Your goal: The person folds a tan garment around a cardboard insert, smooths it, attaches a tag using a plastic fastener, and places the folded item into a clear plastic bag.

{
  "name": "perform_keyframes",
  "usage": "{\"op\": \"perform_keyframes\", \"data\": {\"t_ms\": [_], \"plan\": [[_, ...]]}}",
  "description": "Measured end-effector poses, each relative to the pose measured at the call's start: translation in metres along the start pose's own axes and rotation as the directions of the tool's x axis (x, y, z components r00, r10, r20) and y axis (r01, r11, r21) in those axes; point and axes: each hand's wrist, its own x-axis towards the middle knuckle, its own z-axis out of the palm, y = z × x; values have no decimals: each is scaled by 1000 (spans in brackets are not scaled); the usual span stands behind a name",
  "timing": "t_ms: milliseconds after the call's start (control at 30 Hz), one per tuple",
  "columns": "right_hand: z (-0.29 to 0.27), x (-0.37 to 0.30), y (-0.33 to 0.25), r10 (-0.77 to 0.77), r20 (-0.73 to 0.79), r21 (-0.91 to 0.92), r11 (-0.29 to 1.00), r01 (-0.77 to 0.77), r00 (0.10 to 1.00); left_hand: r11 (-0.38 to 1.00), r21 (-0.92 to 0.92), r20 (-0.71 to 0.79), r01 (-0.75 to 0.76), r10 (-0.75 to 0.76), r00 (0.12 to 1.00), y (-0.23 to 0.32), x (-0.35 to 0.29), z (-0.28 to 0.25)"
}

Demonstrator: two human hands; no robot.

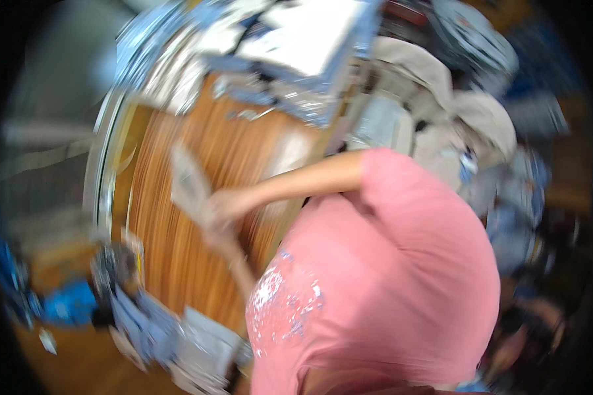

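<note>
Both my hands are together over the wooden tabletop, blurred by motion. Between them, tilted up and away from me, is a flat pale packet [190,181]; its contents are too smeared to make out. My right hand [232,205] is closed on its near end. Just below, my left hand [219,236] is closed at the same end, its fingers partly hidden. The wood-grain table [171,263] lies under both hands.
Stacked folded clothes in clear bags [290,39] cover the table's far end. Beige garments [428,145] lie heaped to the right. Bagged clothes [204,342] sit beyond the near edge, and a blue bundle [69,303] is at lower left.
</note>
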Motion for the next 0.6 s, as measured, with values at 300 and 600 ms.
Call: {"op": "perform_keyframes", "data": {"t_ms": [300, 600], "plan": [[-4, -13, 53, 602, -379, 350, 796, -493, 703, 105, -961, 151, 255, -573, 805, -6, 30, 2], [-57, -6, 38, -36, -506, -767, 476, -431, 862, -20, -544, 800, 839, -313, 511, 22, -73, 11]]}}
